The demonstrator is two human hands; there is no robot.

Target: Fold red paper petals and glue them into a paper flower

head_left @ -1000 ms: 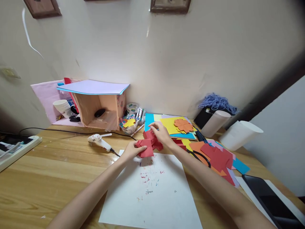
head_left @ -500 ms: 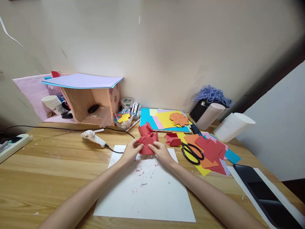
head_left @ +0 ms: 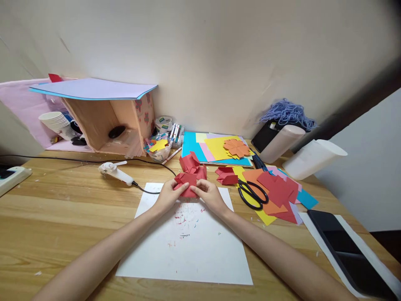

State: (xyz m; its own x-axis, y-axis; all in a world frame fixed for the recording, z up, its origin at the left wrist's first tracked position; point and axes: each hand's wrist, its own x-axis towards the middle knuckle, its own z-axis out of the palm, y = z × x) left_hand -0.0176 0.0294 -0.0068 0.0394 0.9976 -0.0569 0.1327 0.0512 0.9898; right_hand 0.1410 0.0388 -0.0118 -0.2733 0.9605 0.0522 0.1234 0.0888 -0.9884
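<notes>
Red folded paper piece [head_left: 187, 182] sits at frame centre, on the upper edge of a white paper sheet [head_left: 188, 251] laid on the wooden table [head_left: 62, 209]. Left hand [head_left: 166, 197] and right hand [head_left: 209, 195] each pinch it, fingers closed on its lower corners. Judged progress: several folds are made. More folded red units [head_left: 190, 163] lie just behind, while flat red squares [head_left: 278, 190] at right remain unfolded. Black-handled scissors [head_left: 250, 195] lie right of the hands and a white glue gun [head_left: 114, 172] lies to the left. Nothing obstructs the hands.
</notes>
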